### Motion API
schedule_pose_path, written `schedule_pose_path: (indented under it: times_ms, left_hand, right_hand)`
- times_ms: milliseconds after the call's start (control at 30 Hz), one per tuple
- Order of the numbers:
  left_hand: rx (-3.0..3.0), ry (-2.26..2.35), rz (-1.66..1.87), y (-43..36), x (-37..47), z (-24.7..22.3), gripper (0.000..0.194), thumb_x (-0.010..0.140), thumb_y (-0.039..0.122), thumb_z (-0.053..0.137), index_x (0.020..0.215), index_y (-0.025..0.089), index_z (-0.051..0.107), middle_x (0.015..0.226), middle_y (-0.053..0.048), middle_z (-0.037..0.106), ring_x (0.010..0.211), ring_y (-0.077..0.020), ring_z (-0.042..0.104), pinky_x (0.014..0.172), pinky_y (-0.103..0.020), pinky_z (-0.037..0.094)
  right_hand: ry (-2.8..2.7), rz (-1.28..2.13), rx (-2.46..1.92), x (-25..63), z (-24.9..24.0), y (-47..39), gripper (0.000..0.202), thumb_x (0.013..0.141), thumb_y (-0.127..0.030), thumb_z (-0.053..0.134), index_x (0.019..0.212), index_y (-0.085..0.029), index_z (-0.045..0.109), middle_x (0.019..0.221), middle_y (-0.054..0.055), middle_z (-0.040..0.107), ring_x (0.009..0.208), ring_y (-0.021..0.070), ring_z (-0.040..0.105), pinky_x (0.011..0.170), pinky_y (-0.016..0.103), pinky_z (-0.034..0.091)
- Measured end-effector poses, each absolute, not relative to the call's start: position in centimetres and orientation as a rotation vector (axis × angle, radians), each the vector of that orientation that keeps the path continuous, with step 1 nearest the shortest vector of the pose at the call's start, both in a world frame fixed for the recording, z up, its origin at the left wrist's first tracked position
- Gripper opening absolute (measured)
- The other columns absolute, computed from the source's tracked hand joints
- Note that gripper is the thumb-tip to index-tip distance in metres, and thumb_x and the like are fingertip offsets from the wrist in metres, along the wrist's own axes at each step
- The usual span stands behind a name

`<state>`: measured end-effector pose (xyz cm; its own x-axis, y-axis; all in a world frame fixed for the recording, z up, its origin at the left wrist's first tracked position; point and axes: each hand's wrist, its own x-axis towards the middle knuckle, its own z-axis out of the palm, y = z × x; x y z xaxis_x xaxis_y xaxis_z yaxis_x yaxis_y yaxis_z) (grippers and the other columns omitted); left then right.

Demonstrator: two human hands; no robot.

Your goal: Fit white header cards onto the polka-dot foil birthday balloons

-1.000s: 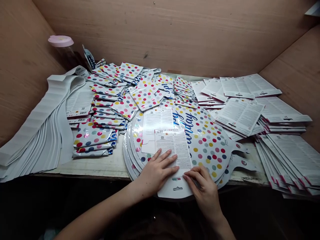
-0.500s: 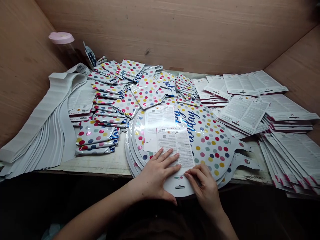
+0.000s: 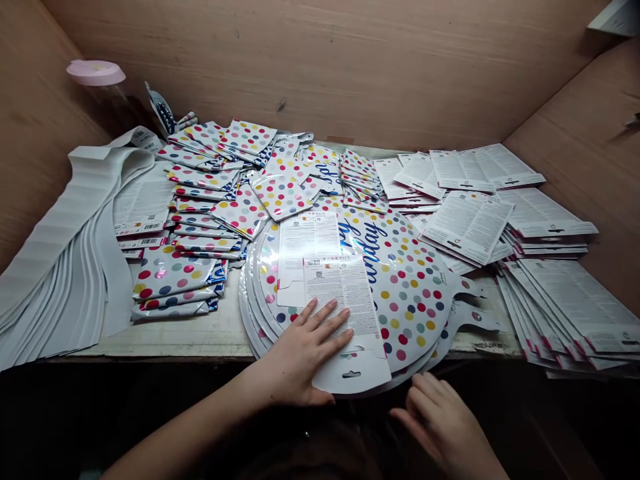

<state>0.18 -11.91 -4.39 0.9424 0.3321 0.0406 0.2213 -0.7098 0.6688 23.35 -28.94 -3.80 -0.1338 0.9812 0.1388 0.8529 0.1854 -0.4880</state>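
My left hand point(image 3: 313, 357) lies flat with its fingers spread on a white printed card packet point(image 3: 343, 287), which has a barcode at the far end and a hang slot near me. That packet rests on a pile of flat round foil balloons point(image 3: 415, 300) with coloured dots and blue lettering. Another white packet point(image 3: 287, 257) lies partly beneath it. Off the table's front edge, my right hand point(image 3: 440, 417) hangs beside the pile. Its fingers are curled, its thumb stands apart, and nothing shows in it.
Folded dotted foil balloons point(image 3: 205, 227) are stacked left and behind. White printed packets point(image 3: 560, 293) lie in heaps on the right. Long white folded strips point(image 3: 65, 253) drape over the left side. A pink-lidded bottle point(image 3: 97, 73) stands at the back left; wooden panels point(image 3: 325, 67) surround the table.
My right hand has let go of the packet's near edge and moved right, down off the table's front. My left hand stays on the packet. The view has shifted slightly.
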Motion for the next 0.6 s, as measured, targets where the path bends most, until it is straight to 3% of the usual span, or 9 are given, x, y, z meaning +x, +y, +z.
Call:
schedule_pose_path:
  times_ms: [100, 167, 300, 433, 600]
  left_hand:
    - [2.381, 0.381, 0.230, -11.9, 0.1, -4.5, 0.100, 0.066, 0.058, 0.075, 0.151, 0.027, 0.031, 0.160, -0.011, 0.019, 0.147, -0.0394, 0.010, 0.117, -0.057, -0.003]
    - [2.377, 0.381, 0.246, -12.0, 0.1, -4.5, 0.098, 0.068, 0.059, 0.073, 0.150, 0.027, 0.031, 0.160, -0.010, 0.021, 0.147, -0.0395, 0.011, 0.117, -0.057, -0.003]
    - [2.390, 0.388, 0.245, -12.1, 0.1, -4.5, 0.097, 0.069, 0.062, 0.071, 0.151, 0.026, 0.032, 0.160, -0.012, 0.022, 0.147, -0.0393, 0.012, 0.118, -0.056, -0.004]
    - [2.483, 0.391, 0.164, -12.0, 0.1, -4.4, 0.098, 0.071, 0.065, 0.067, 0.151, 0.024, 0.028, 0.161, -0.011, 0.016, 0.148, -0.0381, 0.008, 0.118, -0.057, -0.003]
    - [2.581, 0.408, 0.085, -12.0, 0.0, -4.3, 0.099, 0.072, 0.068, 0.063, 0.152, 0.023, 0.026, 0.162, -0.010, 0.014, 0.149, -0.0358, 0.005, 0.119, -0.055, -0.002]
  right_hand:
    - [-1.871, 0.340, -1.749, 22.5, -3.3, -26.9, 0.005, 0.095, -0.018, 0.052, 0.091, -0.021, 0.055, 0.083, 0.005, 0.054, 0.079, 0.0205, 0.054, 0.070, 0.033, 0.045]
    - [-1.822, 0.294, -1.774, 21.3, -3.6, -24.9, 0.007, 0.096, -0.019, 0.050, 0.100, -0.019, 0.055, 0.091, 0.007, 0.056, 0.088, 0.0231, 0.054, 0.078, 0.037, 0.047]
    - [-1.908, 0.421, -1.717, 20.3, -3.9, -23.9, 0.015, 0.097, -0.014, 0.042, 0.085, -0.020, 0.048, 0.084, 0.005, 0.051, 0.081, 0.0208, 0.051, 0.075, 0.037, 0.047]
    - [-1.968, 0.694, -1.608, 21.9, -3.0, -25.9, 0.012, 0.096, -0.013, 0.044, 0.088, -0.021, 0.047, 0.087, 0.004, 0.051, 0.082, 0.0185, 0.052, 0.074, 0.032, 0.047]
    - [-1.831, 0.456, -1.734, 21.3, -4.5, -23.9, 0.004, 0.095, -0.021, 0.051, 0.099, -0.020, 0.050, 0.092, 0.006, 0.053, 0.088, 0.0228, 0.051, 0.078, 0.038, 0.045]
